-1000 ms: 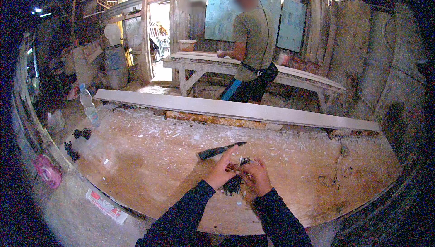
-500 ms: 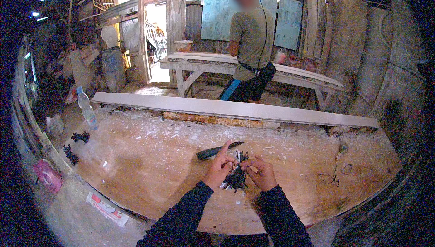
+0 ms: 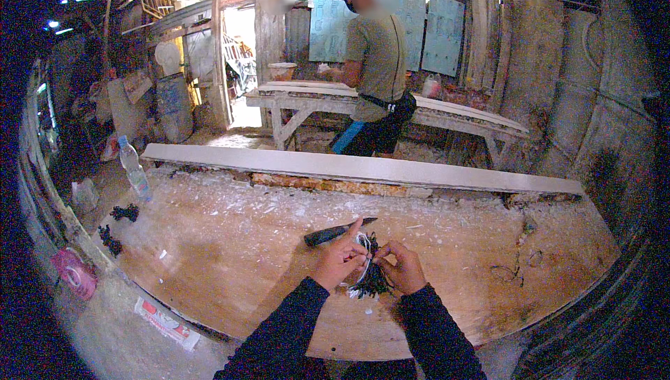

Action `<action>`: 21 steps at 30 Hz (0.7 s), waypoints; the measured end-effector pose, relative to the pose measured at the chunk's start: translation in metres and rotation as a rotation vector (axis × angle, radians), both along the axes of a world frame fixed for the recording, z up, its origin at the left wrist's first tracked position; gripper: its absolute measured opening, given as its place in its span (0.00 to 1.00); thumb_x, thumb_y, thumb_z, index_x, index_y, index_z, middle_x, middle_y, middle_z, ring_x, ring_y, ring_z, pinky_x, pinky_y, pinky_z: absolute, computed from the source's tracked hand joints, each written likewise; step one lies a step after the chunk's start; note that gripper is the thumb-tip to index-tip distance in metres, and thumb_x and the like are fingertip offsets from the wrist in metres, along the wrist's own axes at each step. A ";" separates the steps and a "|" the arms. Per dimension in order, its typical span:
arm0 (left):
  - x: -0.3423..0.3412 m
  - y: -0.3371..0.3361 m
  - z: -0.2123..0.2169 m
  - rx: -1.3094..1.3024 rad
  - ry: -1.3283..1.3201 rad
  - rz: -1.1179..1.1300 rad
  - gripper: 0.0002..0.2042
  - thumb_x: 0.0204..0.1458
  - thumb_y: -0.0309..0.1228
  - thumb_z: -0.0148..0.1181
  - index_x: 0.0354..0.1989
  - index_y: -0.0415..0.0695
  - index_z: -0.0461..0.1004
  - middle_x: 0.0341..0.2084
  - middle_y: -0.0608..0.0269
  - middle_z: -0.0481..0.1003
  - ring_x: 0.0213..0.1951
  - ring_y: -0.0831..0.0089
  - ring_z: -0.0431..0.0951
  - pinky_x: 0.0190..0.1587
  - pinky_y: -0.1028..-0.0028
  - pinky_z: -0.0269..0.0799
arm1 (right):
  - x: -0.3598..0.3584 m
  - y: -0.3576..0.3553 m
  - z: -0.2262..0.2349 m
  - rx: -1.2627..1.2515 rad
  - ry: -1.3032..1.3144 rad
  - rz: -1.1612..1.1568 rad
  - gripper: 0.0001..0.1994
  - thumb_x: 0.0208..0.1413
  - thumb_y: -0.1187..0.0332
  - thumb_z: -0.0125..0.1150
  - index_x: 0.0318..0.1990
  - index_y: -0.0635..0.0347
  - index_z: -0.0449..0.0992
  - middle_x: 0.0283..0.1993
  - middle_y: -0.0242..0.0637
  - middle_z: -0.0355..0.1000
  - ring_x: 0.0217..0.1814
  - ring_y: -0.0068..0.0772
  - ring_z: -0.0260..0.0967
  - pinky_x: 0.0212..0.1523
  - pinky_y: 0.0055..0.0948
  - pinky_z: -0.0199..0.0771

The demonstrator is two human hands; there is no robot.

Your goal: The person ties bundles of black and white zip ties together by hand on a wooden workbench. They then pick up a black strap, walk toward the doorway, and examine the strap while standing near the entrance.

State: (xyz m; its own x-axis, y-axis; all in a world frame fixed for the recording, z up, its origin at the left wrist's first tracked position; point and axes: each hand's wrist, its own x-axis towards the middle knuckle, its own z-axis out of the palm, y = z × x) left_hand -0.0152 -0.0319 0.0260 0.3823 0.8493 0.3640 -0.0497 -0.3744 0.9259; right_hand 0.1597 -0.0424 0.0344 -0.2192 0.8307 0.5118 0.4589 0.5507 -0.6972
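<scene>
A bundle of short black strands with a white cord around its middle is between my hands over the wooden table. My left hand is closed on the bundle's left side, thumb and fingers at the cord, with the index finger pointing up. On the other side my right hand pinches at the bundle's middle, by the cord; its fingertips are too small to make out exactly. Just beyond my left hand lies a knife with a dark handle and blade, partly covered by my finger.
Two small black bundles lie at the table's left edge near a clear plastic bottle. A long pale board runs along the far edge. Thin dark strands lie at right. Beyond, another person stands at a second bench.
My fingers have shifted slightly around the bundle, and the white cord now shows as a loop above my left fingers. The other person has turned and moved a little left.
</scene>
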 end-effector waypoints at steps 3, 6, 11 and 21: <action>0.001 -0.001 0.001 -0.015 -0.036 -0.020 0.38 0.47 0.17 0.50 0.63 0.56 0.37 0.26 0.65 0.71 0.29 0.81 0.71 0.32 0.81 0.70 | 0.001 0.000 0.002 0.047 -0.061 0.006 0.06 0.41 0.80 0.59 0.26 0.60 0.70 0.27 0.34 0.70 0.33 0.32 0.69 0.36 0.25 0.67; 0.001 -0.001 0.000 -0.051 -0.040 -0.025 0.39 0.47 0.18 0.50 0.63 0.57 0.36 0.26 0.65 0.71 0.28 0.80 0.70 0.31 0.81 0.70 | 0.003 0.001 0.001 0.066 -0.075 0.019 0.06 0.41 0.81 0.58 0.26 0.60 0.70 0.27 0.34 0.71 0.33 0.31 0.69 0.36 0.25 0.67; 0.001 -0.001 -0.001 -0.020 0.022 0.014 0.39 0.47 0.18 0.51 0.63 0.59 0.35 0.26 0.65 0.71 0.28 0.80 0.70 0.30 0.80 0.69 | 0.002 0.001 -0.001 0.057 -0.037 0.025 0.06 0.41 0.80 0.58 0.26 0.60 0.70 0.27 0.34 0.71 0.32 0.31 0.69 0.36 0.26 0.68; 0.000 -0.001 -0.007 0.045 0.129 0.104 0.42 0.44 0.23 0.57 0.63 0.56 0.35 0.26 0.66 0.73 0.30 0.78 0.72 0.34 0.78 0.70 | -0.001 -0.003 0.002 0.055 -0.024 0.031 0.05 0.41 0.80 0.57 0.25 0.60 0.69 0.26 0.34 0.70 0.31 0.29 0.69 0.35 0.25 0.68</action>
State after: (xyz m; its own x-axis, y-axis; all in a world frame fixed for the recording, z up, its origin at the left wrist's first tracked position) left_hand -0.0147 -0.0330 0.0193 0.3393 0.8708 0.3557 0.1100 -0.4123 0.9044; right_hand 0.1587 -0.0452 0.0359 -0.2572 0.7942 0.5505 0.4577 0.6018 -0.6545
